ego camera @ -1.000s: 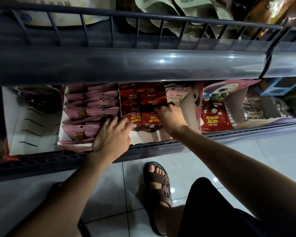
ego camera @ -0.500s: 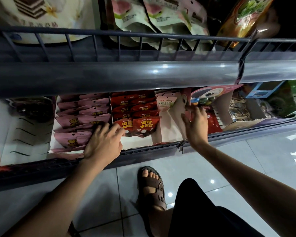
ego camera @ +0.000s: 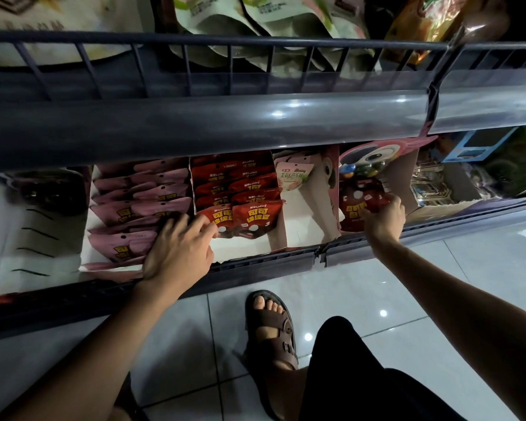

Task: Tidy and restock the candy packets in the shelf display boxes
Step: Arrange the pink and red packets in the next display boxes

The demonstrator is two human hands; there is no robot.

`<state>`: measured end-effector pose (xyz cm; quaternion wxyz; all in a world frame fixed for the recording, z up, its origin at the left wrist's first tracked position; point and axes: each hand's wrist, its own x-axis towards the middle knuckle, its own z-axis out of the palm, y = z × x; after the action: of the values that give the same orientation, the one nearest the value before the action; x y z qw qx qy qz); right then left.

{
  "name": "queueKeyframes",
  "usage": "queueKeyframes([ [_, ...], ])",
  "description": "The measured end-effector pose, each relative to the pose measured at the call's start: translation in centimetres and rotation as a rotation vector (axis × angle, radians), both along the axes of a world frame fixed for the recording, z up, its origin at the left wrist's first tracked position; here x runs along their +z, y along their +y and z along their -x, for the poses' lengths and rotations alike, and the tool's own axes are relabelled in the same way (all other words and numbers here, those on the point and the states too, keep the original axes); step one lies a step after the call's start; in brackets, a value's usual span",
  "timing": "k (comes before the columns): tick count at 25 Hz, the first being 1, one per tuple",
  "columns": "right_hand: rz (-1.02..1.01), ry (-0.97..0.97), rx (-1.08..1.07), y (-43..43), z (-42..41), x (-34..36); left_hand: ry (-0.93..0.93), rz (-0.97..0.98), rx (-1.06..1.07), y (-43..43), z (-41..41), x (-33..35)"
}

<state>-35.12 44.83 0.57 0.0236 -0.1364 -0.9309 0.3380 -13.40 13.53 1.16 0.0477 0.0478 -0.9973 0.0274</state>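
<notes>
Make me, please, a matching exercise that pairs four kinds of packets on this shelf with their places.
1 pink packets
2 red packets
3 pale packet
4 dark red packet

A gripped by the right hand
B alone at the back of its box
C left of all the others
D between pink and pale

Pairs: 1-C, 2-D, 3-B, 4-A

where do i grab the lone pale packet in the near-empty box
Probably its lower edge, reaching in from the front: the pale packet stands at the back of the box, side walls flank it, and the shelf rail overhangs its top.
</notes>
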Motion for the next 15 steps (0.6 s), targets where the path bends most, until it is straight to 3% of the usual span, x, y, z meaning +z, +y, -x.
queueKeyframes([
  [4, 0.185, -0.05, -0.027, -0.4, -0.7, -0.4, 0.01, -0.004, -0.001, 0.1, -0.1, -0.1],
  [8, 0.228, -0.067, -0.155, -0.4, -0.5, -0.5, 0.028, -0.011, 0.0, 0.1, 0.0, -0.2],
  [12, 0.326, 0.053, -0.303, -0.3, -1.5, 1.4, 0.042, -0.012, 0.002, 0.1, 0.0, -0.3],
  [15, 0.447, 0.153, -0.238, -0.2, -4.2, 3.4, 0.032, -0.019, -0.002, 0.1, 0.0, -0.2],
])
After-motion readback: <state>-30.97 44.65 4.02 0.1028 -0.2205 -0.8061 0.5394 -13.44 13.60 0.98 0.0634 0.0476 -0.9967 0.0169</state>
